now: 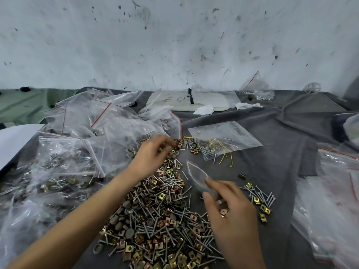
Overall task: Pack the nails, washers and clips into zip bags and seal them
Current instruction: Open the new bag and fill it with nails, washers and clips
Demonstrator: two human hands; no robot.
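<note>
- Clear plastic, limp and seemingly empty: the small zip bag [197, 176] hangs just right of the hardware, pinched in the right hand [231, 208].
- Beside it the pile [161, 216] mixes grey nails, brassy clips and dull round washers on the grey cloth [281, 144].
- The left hand [153, 154] curls over the pile's far end, but blur hides whether it holds a piece.
- Likely step: gathering pieces. The next move calls for opening the bag's mouth to receive them.
- Filled bags [81, 136] are heaped at the left.

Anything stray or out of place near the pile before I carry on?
Yes: yellow wires lie among nails at the flat bag's near edge, beyond the small zip bag the right hand holds. They are none of the three parts to pack.
</note>
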